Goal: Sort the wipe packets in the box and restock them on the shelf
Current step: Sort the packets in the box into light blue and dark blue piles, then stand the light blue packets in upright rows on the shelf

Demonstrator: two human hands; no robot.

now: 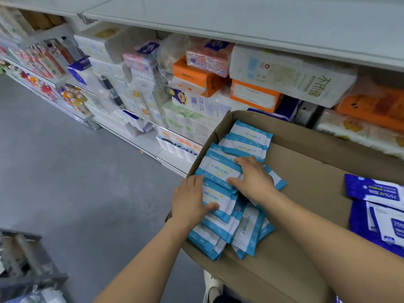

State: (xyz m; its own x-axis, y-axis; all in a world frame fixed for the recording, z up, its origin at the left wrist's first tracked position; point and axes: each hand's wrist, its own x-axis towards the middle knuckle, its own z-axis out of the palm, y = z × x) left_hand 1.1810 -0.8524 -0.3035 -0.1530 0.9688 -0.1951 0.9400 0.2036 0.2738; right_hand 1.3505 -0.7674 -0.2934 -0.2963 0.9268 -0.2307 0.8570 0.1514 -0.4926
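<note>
So the shelf (pixel 240 25) is crammed with tissue packs, and the cardboard box (pixel 306 171) sits right in front of it. The light-blue wipe packets (pixel 247 141) are heaped along its left edge, while the dark-blue wipe packets (pixel 376 189) keep to the right edge, half cut off. Looks like sorting by colour. The left hand (pixel 191 200) lies flat with its thumb hooked on one packet; the right hand (pixel 253 176) curls round the stack's end, squaring it. The print is too blurry to read.
</note>
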